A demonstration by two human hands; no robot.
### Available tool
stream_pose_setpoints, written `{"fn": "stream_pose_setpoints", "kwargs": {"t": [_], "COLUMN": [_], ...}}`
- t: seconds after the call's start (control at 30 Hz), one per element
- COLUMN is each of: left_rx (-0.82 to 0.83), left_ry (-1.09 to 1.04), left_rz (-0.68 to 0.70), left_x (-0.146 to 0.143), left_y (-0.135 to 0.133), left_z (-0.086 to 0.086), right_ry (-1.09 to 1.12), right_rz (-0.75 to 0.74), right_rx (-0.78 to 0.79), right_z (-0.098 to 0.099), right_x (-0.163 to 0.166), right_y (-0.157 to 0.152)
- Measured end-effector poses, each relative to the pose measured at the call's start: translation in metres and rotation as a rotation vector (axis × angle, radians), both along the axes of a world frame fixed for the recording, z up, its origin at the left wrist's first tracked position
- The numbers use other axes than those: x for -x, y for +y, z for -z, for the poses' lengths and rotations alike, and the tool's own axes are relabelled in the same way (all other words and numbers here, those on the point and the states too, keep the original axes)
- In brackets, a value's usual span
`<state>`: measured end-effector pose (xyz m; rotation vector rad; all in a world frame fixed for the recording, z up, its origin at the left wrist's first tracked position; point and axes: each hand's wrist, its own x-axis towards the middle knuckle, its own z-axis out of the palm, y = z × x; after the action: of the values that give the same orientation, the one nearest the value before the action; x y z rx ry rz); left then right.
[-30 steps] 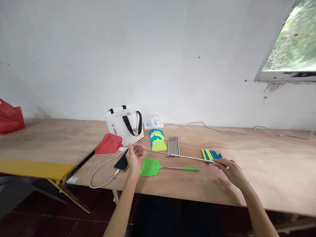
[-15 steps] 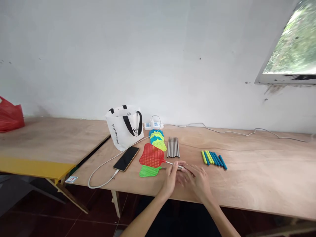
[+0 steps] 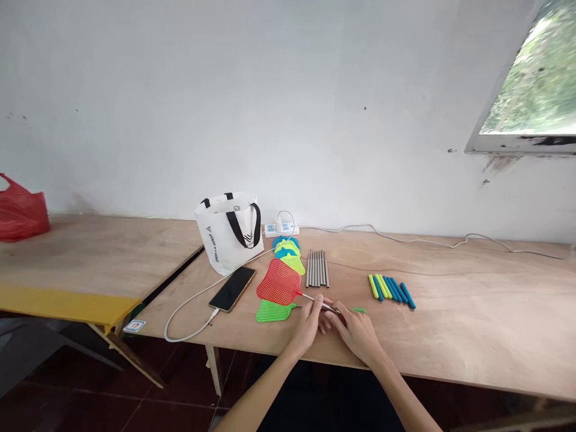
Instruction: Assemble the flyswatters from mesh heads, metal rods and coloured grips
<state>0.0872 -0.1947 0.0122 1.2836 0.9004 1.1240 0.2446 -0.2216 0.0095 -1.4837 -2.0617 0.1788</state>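
we see a red swatter (image 3: 279,282) held over the near part of the surface (image 3: 472,324), its mesh partly covering that of a green swatter (image 3: 272,311). the left hand (image 3: 309,321) grasps the metal shaft (image 3: 309,297); the right hand (image 3: 357,330) grips it nearer the end away from the mesh, a two-point hold that, we judge, steadies so slim a part. metal tubes (image 3: 317,269), coloured grips (image 3: 391,289) and overlapping mesh heads (image 3: 292,263) lie grouped by kind, probably to be easily told apart. we cannot make out the shaft's end, which the right hand covers. the hands also hide most of the green swatter's stem, only its handle tip (image 3: 359,310) showing beyond. a red bag (image 3: 22,213) is cut off at the left edge.
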Motion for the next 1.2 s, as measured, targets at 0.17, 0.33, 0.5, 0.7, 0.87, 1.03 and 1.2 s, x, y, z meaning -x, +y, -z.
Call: {"fn": "stream_pose_setpoints", "kwargs": {"t": [0.17, 0.33, 0.5, 0.7, 0.87, 1.03, 1.2], "left_rx": [0.016, 0.017, 0.030, 0.039, -0.037, -0.094, -0.110], "left_ry": [0.047, 0.063, -0.003, -0.257, -0.463, -0.679, -0.721], "left_rz": [-0.012, -0.014, -0.021, -0.175, -0.402, -0.594, -0.564], "left_x": [0.000, 0.002, 0.002, 0.014, 0.068, 0.132, 0.137], "left_y": [0.001, -0.001, -0.003, 0.004, 0.027, 0.043, 0.044], "left_z": [0.002, -0.002, -0.009, -0.031, -0.058, -0.080, -0.078], "right_ry": [-0.142, -0.170, -0.181, -0.273, -0.266, -0.228, -0.221], "right_rz": [0.070, 0.066, 0.074, 0.147, 0.128, 0.069, 0.062], "right_rx": [-0.027, -0.069, -0.109, -0.160, -0.163, -0.153, -0.164], "right_z": [0.003, 0.005, 0.006, 0.001, -0.002, 0.006, 0.014], "right_x": [0.001, 0.001, 0.006, -0.008, -0.065, -0.113, -0.125], "right_y": [0.000, -0.001, -0.002, -0.002, 0.002, 0.006, 0.004]}}
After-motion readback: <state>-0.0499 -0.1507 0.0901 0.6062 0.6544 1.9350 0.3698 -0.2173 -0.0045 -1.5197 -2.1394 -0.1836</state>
